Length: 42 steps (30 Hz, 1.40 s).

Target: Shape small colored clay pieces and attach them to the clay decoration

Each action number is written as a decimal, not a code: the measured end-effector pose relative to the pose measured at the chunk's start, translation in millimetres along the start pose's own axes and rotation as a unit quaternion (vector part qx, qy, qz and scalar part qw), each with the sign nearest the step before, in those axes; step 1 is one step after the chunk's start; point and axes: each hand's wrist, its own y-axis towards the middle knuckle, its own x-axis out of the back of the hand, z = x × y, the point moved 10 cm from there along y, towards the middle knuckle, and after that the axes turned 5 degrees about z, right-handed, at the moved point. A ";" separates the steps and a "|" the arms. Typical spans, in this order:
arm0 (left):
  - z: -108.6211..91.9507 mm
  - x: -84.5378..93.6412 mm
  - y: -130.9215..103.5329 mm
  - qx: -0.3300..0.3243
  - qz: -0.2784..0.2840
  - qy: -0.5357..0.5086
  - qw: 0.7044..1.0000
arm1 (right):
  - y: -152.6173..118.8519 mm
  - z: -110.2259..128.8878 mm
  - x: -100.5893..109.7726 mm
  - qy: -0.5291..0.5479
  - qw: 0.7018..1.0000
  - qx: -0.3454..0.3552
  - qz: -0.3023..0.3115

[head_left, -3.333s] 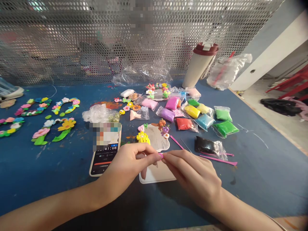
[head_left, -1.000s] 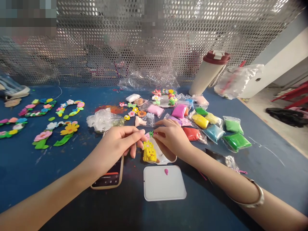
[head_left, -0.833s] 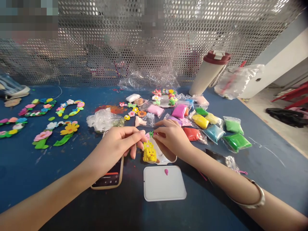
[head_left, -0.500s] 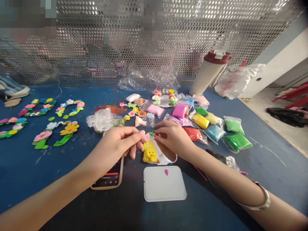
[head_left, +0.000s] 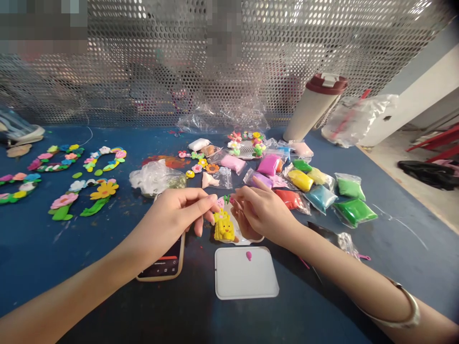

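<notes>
A small mirror [head_left: 245,233] lies on the blue table, with a yellow clay figure with a smiling face [head_left: 224,230], a pink clay piece [head_left: 220,203] and a green clay piece [head_left: 226,198] along its left and top edge. At the mirror's upper left is my left hand [head_left: 181,212], thumb and forefinger pinched together; what they hold is hidden. My right hand [head_left: 267,212] is over the upper right of the mirror with bent fingers. Its fingertips close by a tiny magenta clay bit [head_left: 232,198], and whatever is between them is too small to name.
A white board [head_left: 246,279] bearing a magenta clay blob [head_left: 249,256] lies nearest me. A phone [head_left: 165,265] sits under my left wrist. Bagged clay [head_left: 355,211] spreads to the right, near a tumbler [head_left: 308,112]. Flower-decorated clay frames [head_left: 103,191] lie left.
My right hand has shifted slightly, its fingers curling more at the mirror's top edge beside the magenta bit. The left hand stays in its pinch. The view has moved slightly.
</notes>
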 end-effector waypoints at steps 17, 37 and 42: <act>-5.0 0.1 -2.1 -0.017 -0.007 0.003 1.000 | -6.6 20.8 -11.1 -0.075 0.993 0.096 0.003; -3.8 9.6 -3.7 -0.030 -0.020 -0.057 0.998 | 2.8 -2.4 -4.9 -0.041 0.997 0.064 0.002; -5.3 10.0 -4.3 -0.032 -0.022 -0.058 0.998 | 4.2 -6.6 -0.6 -0.043 0.998 0.054 -0.001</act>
